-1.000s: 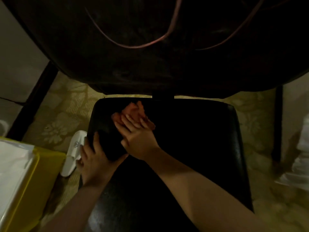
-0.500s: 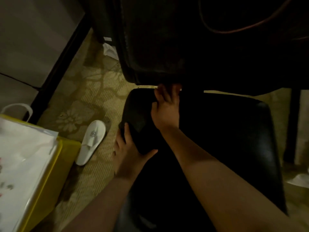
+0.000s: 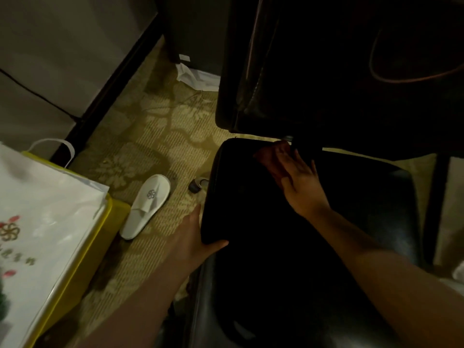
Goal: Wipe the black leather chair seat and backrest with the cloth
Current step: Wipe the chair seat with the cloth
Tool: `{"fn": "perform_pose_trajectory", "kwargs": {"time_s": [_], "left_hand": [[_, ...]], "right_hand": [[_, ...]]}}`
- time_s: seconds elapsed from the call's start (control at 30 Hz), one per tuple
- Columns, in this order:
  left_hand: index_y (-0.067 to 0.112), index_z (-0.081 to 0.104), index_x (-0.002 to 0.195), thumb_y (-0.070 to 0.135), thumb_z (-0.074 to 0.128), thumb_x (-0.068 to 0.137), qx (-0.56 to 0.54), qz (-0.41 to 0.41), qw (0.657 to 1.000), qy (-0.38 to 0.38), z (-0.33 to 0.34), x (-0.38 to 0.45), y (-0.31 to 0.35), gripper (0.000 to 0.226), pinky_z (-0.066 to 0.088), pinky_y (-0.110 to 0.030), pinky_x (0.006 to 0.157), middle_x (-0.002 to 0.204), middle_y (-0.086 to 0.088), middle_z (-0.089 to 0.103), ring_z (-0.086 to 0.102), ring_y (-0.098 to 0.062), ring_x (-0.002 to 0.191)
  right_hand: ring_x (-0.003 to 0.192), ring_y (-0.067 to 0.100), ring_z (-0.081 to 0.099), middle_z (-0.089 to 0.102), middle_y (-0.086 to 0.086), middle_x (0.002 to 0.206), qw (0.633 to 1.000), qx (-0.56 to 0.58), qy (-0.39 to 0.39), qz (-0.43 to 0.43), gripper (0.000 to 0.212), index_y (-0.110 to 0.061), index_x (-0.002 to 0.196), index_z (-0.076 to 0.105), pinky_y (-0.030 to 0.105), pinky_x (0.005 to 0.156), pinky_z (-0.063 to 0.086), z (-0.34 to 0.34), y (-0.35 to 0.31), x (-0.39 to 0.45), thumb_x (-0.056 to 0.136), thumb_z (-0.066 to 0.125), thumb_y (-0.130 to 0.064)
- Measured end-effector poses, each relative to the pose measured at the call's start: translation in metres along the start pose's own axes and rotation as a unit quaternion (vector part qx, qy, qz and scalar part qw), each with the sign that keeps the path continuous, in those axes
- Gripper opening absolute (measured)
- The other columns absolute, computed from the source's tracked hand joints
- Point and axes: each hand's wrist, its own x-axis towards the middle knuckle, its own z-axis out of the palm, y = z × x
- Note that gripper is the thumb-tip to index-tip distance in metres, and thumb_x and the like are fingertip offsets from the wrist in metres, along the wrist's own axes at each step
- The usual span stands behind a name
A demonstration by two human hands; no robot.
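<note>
The black leather chair seat [image 3: 339, 234] fills the lower right, and its backrest [image 3: 339, 66] rises dark at the top right. My right hand [image 3: 300, 187] lies flat on a reddish cloth [image 3: 270, 156], pressing it onto the seat's back left corner, close under the backrest. My left hand [image 3: 194, 237] grips the seat's left edge, thumb on top and fingers hidden beneath. Most of the cloth is covered by my fingers.
A white slipper [image 3: 147, 204] lies on the patterned carpet [image 3: 155, 136] left of the chair. A white bag in a yellow bin [image 3: 42, 234] stands at lower left. A dark-trimmed wall panel [image 3: 62, 46] runs along upper left. White paper [image 3: 195, 77] lies by the backrest's foot.
My right hand slid the cloth from mid-seat to the back corner under the backrest. My view swung left, and my left hand kept its hold on the seat edge.
</note>
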Motion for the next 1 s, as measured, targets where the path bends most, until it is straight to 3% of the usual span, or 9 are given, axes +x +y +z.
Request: {"fn": "perform_pose_trajectory", "kwargs": {"time_s": [0.23, 0.4, 0.5, 0.57, 0.63, 0.73, 0.8, 0.9, 1.0], "left_hand": [[0.02, 0.017, 0.145, 0.052, 0.073, 0.066, 0.04, -0.008, 0.999, -0.02, -0.002, 0.0, 0.003, 0.102, 0.04, -0.038, 0.1, 0.142, -0.006, 0.04, 0.042, -0.023, 0.129], [0.021, 0.017, 0.146, 0.069, 0.058, 0.046, 0.039, -0.013, 0.999, -0.034, 0.002, 0.006, -0.005, 0.119, 0.04, -0.045, 0.102, 0.142, -0.006, 0.04, 0.042, -0.024, 0.129], [0.023, 0.026, 0.142, 0.071, 0.057, 0.041, 0.019, 0.006, 0.999, -0.025, 0.001, 0.008, -0.006, 0.116, 0.043, -0.037, 0.098, 0.135, -0.002, 0.048, 0.047, -0.02, 0.125], [0.027, 0.034, 0.133, 0.062, 0.066, 0.046, -0.016, 0.037, 0.998, -0.04, -0.001, 0.008, -0.007, 0.099, 0.044, -0.016, 0.09, 0.123, 0.01, 0.052, 0.051, -0.008, 0.116], [0.026, 0.021, 0.139, 0.041, 0.08, 0.055, -0.025, 0.039, 0.993, -0.106, -0.008, 0.007, -0.009, 0.104, 0.034, 0.002, 0.081, 0.122, 0.015, 0.043, 0.043, 0.0, 0.113], [0.038, 0.009, 0.139, 0.044, 0.076, 0.044, -0.053, -0.008, 0.985, -0.161, -0.016, 0.011, -0.021, 0.115, 0.043, -0.02, 0.09, 0.129, 0.006, 0.044, 0.042, -0.01, 0.12], [0.034, 0.025, 0.137, 0.037, 0.072, 0.044, -0.129, -0.06, 0.979, -0.144, -0.021, 0.014, -0.018, 0.105, 0.048, -0.034, 0.092, 0.126, -0.006, 0.052, 0.053, -0.018, 0.113], [0.013, 0.035, 0.139, 0.007, 0.059, 0.082, -0.255, -0.133, 0.952, -0.105, -0.029, 0.02, -0.001, 0.062, 0.049, -0.014, 0.07, 0.1, -0.004, 0.069, 0.061, -0.009, 0.078], [0.014, 0.045, 0.13, 0.023, 0.036, 0.098, -0.336, -0.209, 0.917, -0.055, -0.031, 0.022, 0.011, 0.034, 0.039, -0.027, 0.085, 0.119, -0.006, 0.06, 0.056, -0.017, 0.086]], "right_hand": [[0.144, 0.021, -0.011, -0.002, 0.001, 0.157, 0.995, -0.094, 0.005, -0.023, 0.08, -0.027, 0.149, 0.007, 0.042, 0.114, -0.007, 0.03, -0.017, 0.029, 0.087, 0.046, -0.059], [0.14, 0.03, 0.024, 0.042, 0.01, 0.144, 0.987, -0.033, 0.154, 0.039, 0.046, -0.014, 0.137, 0.046, 0.043, 0.115, 0.014, 0.061, -0.043, 0.035, 0.098, 0.033, -0.034], [0.128, 0.035, 0.044, 0.058, 0.012, 0.129, 0.979, -0.072, 0.145, -0.124, 0.043, -0.01, 0.122, 0.061, 0.046, 0.111, 0.024, 0.082, -0.063, 0.005, 0.093, 0.033, -0.027], [0.133, 0.03, 0.039, 0.052, 0.007, 0.136, 0.961, -0.076, 0.078, -0.256, 0.042, -0.016, 0.127, 0.057, 0.044, 0.112, 0.022, 0.092, -0.063, -0.031, 0.095, 0.035, -0.033], [0.137, 0.023, 0.032, 0.044, -0.001, 0.143, 0.935, -0.108, 0.023, -0.337, 0.043, -0.028, 0.133, 0.05, 0.047, 0.111, 0.02, 0.093, -0.049, -0.054, 0.094, 0.037, -0.041], [0.14, 0.024, 0.022, 0.035, -0.003, 0.149, 0.938, -0.168, 0.01, -0.303, 0.049, -0.04, 0.136, 0.041, 0.061, 0.108, 0.015, 0.076, -0.035, -0.031, 0.088, 0.038, -0.049], [0.143, 0.025, 0.008, 0.021, -0.003, 0.154, 0.966, -0.131, 0.004, -0.223, 0.051, -0.043, 0.139, 0.033, 0.063, 0.108, 0.007, 0.068, -0.041, -0.001, 0.089, 0.029, -0.052], [0.144, 0.024, -0.006, 0.006, -0.005, 0.157, 0.991, -0.079, -0.01, -0.109, 0.048, -0.043, 0.142, 0.028, 0.055, 0.113, -0.002, 0.066, -0.062, 0.033, 0.095, 0.024, -0.052], [0.14, 0.034, 0.021, 0.038, 0.004, 0.147, 0.982, -0.099, 0.022, -0.157, 0.043, -0.03, 0.13, 0.053, 0.057, 0.109, 0.02, 0.08, -0.082, 0.02, 0.094, 0.032, -0.041]]}}
